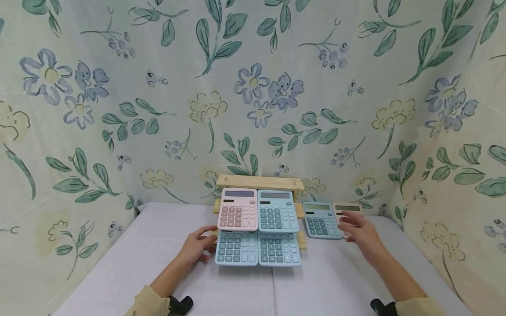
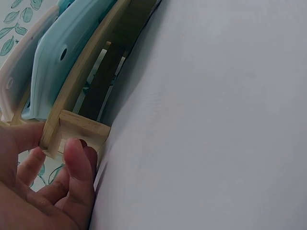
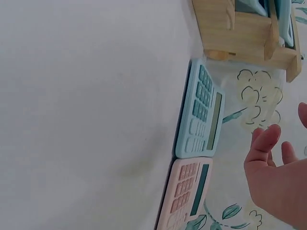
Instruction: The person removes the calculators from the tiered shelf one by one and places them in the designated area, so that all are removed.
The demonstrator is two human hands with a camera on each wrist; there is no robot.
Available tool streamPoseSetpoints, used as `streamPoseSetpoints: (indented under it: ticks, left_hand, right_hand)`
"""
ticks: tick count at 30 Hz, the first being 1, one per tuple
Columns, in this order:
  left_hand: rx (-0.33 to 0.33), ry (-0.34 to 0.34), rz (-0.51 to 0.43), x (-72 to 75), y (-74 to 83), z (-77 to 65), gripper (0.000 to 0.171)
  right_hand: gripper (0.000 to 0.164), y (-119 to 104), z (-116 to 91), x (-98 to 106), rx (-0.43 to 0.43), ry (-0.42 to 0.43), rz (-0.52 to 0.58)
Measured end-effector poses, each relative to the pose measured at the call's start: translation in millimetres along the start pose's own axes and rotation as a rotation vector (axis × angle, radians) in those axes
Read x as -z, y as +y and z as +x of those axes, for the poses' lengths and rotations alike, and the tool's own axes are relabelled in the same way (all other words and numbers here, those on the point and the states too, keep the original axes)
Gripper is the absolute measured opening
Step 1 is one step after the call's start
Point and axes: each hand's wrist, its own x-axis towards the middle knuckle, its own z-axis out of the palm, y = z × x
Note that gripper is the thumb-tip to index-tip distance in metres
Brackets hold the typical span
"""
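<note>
A tiered wooden rack (image 1: 261,181) stands on the table. Its upper tier holds a pink calculator (image 1: 238,210) beside a blue calculator (image 1: 278,211); two more blue calculators (image 1: 237,249) lie side by side on the lower tier, their tops hidden. At the rack's left end, my left hand (image 1: 197,245) grips the wooden frame (image 2: 53,129) with curled fingers. To the right of the rack, another blue calculator (image 3: 199,112) and a pink calculator (image 3: 186,191) lean side by side near the back cloth. My right hand (image 1: 361,235) hovers before that pink one, fingers loosely bent, holding nothing.
A white cloth (image 1: 158,263) covers the table. Flower-patterned cloth (image 1: 253,145) hangs close behind the rack and along both sides. Dark wrist devices (image 1: 181,305) sit at both cuffs.
</note>
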Motion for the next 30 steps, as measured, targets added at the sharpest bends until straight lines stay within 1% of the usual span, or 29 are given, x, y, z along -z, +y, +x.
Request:
streamPoseSetpoints:
  ticks: [9,14,22,26,30]
  left_hand:
    - [0.013,-0.005,0.003,2.8,-3.4,1.9,0.044]
    - [0.008,-0.012,-0.001,2.6,-4.7,4.0,0.044]
    - [0.018,-0.014,0.0,2.2,-5.5,3.6,0.045]
    - [0.011,-0.017,-0.002,1.7,-5.1,4.0,0.045]
    - [0.01,-0.012,-0.002,1.3,-3.7,4.9,0.044]
  right_hand:
    - [0.064,-23.4,-9.2,-28.4,0.027,-0.08,0.111]
    - [0.058,-34.0,-13.8,-42.8,0.016,-0.095,0.155]
    - [0.056,-41.0,-18.8,-65.0,0.007,-0.135,0.215]
    - [0.056,-44.8,-20.5,-74.3,0.003,-0.147,0.256]
    - [0.057,-51.7,-21.9,-81.3,-0.008,-0.164,0.26]
